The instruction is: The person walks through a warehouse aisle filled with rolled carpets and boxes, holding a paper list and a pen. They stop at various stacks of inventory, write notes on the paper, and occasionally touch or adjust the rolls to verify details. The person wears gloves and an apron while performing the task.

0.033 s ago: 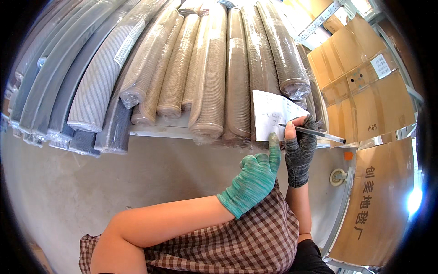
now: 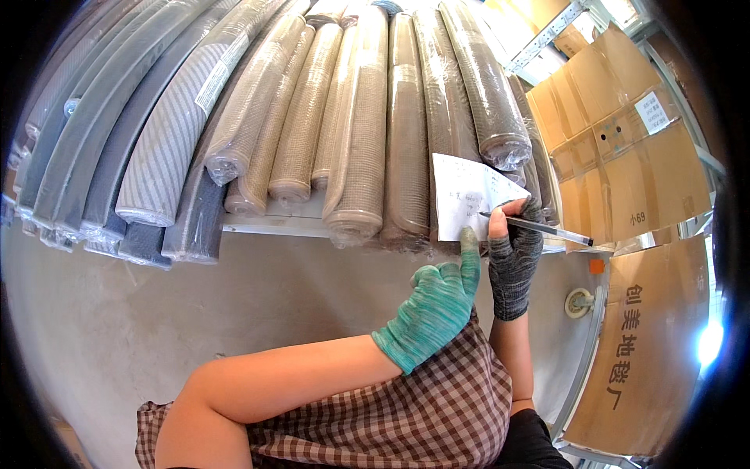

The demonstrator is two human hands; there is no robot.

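A folded sheet of white paper (image 2: 463, 187) with handwriting lies against the wrapped rolls at the shelf's front. My left hand (image 2: 439, 306), in a green knitted glove, presses the paper's lower edge with its outstretched index finger; the other visible fingers are curled in. Its thumb is hidden. In a dark grey glove with bare fingertips, my right hand (image 2: 516, 266) is closed on a pen (image 2: 564, 233). The pen tip touches or nearly touches the paper, and its clear barrel with a black end points right.
Plastic-wrapped carpet rolls, brown (image 2: 358, 156) in the middle and grey (image 2: 168, 144) on the left, fill the shelf (image 2: 273, 225). Cardboard boxes (image 2: 644, 184) stand on the right, with a large carton (image 2: 648, 352) below. A caster wheel (image 2: 578, 303) is near the grey floor.
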